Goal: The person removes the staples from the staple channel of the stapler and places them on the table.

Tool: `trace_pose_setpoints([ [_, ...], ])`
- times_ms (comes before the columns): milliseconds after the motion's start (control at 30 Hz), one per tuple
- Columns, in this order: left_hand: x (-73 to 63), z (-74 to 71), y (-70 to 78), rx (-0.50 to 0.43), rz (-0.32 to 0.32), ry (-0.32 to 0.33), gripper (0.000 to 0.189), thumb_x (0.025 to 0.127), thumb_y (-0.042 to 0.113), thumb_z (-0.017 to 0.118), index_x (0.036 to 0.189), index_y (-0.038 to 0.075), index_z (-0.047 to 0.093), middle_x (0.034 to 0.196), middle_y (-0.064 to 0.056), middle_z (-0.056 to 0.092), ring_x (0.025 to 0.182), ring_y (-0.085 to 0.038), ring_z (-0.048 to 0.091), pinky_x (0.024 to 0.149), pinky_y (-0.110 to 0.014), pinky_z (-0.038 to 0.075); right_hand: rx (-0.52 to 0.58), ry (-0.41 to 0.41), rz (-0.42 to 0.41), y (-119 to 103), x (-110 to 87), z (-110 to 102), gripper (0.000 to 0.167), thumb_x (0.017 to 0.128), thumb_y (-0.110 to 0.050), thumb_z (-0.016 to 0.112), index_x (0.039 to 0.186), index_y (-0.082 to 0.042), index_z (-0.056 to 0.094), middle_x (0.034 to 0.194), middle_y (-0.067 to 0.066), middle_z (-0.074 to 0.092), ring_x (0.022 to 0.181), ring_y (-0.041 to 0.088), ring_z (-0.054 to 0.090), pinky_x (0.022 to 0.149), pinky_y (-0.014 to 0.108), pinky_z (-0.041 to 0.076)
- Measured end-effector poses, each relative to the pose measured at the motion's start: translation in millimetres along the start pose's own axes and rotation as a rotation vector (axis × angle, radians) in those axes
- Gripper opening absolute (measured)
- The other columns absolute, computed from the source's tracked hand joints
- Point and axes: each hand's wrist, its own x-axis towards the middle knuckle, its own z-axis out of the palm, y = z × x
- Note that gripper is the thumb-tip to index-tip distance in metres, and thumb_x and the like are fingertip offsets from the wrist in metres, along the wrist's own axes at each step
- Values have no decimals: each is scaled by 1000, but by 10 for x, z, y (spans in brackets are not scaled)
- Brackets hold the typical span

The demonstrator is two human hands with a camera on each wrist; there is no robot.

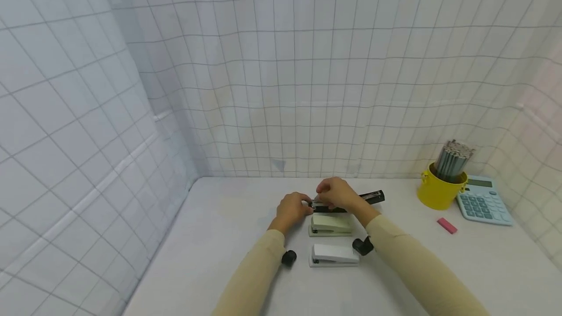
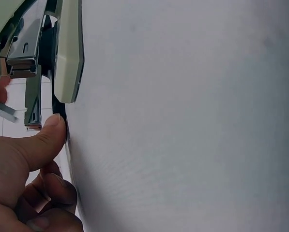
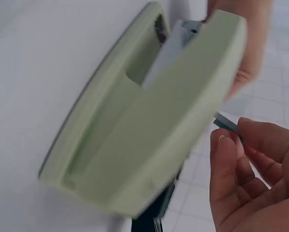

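A black stapler (image 1: 372, 197), its top swung back to the right, lies farthest from me in a row of staplers. My left hand (image 1: 291, 208) grips its left end between thumb and fingers. In the left wrist view the thumb (image 2: 54, 128) presses on the black base beside the metal magazine (image 2: 33, 106). Above the opened stapler, my right hand (image 1: 338, 193) pinches a short grey strip of staples (image 3: 226, 123) between thumb and fingertips. The strip is apart from the magazine in the left wrist view. Just nearer stands a pale green stapler (image 1: 331, 223), partly blocking both wrist views.
A white stapler (image 1: 335, 253) sits nearest to me, between the forearms. On the right are a yellow bucket (image 1: 434, 193) holding a bundle of grey sticks, a light blue calculator (image 1: 483, 204) and a small pink block (image 1: 447, 225). Grid-patterned sheeting (image 1: 307, 87) borders the white table (image 1: 210, 238).
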Motion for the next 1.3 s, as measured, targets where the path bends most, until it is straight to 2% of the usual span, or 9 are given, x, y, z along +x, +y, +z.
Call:
trace_pose_setpoints([
  [133, 7, 5, 1, -7, -5, 1, 29, 86, 28, 82, 114, 21, 78, 120, -5, 73, 109, -29, 67, 84, -47, 54, 105, 22, -43, 82, -176, -299, 29, 98, -13, 65, 122, 4, 64, 100, 15, 69, 82, 20, 66, 75, 36, 59],
  [233, -1, 8, 4, -18, -18, -1, 29, 86, 28, 82, 115, 21, 78, 121, -6, 72, 111, -30, 66, 86, -47, 53, 162, 61, -38, 146, -383, -552, 32, 99, -14, 65, 124, 5, 62, 109, 19, 68, 91, 24, 68, 80, 38, 59],
  [433, -25, 13, -16, -20, -15, 0, 29, 86, 27, 82, 114, 19, 78, 122, -7, 72, 113, -32, 65, 87, -49, 53, 140, 120, 25, 428, -812, -942, 38, 100, -14, 64, 130, 9, 56, 116, 23, 66, 99, 30, 68, 82, 34, 59],
  [600, -25, 25, -43, -21, -13, 1, 29, 86, 26, 81, 114, 18, 78, 125, -8, 71, 116, -34, 64, 91, -51, 52, 120, 131, 121, 793, -1024, -1130, 38, 102, -12, 60, 133, 10, 54, 118, 24, 66, 102, 32, 67, 82, 33, 58],
  [700, -26, 25, -50, -22, -16, 2, 29, 87, 25, 81, 114, 18, 78, 124, -9, 71, 116, -34, 64, 92, -51, 52, 119, 126, 182, 988, -1064, -1150, 35, 102, -11, 61, 130, 9, 56, 115, 21, 67, 96, 26, 67, 80, 31, 58],
  [833, -29, 21, -45, -27, -9, 0, 29, 87, 25, 81, 115, 17, 78, 124, -9, 71, 117, -34, 64, 92, -51, 52, 117, 120, 225, 1124, -1037, -1067, 30, 98, -8, 64, 124, 6, 61, 109, 15, 68, 89, 22, 64, 78, 30, 58],
  [1067, -30, -4, -39, -38, 1, 0, 29, 86, 24, 81, 114, 17, 78, 123, -9, 71, 116, -34, 64, 92, -52, 52, 97, 128, 246, 1185, -912, -871, 25, 95, -1, 66, 118, 6, 63, 97, 11, 69, 80, 20, 64, 73, 29, 57],
  [1300, -5, 15, -6, -30, 9, -9, 29, 88, 25, 81, 115, 17, 78, 125, -9, 71, 119, -34, 63, 95, -51, 51, -6, 142, 289, 1166, -911, -849, 21, 94, -1, 66, 115, 3, 65, 92, 10, 65, 74, 19, 60, 67, 30, 55],
])
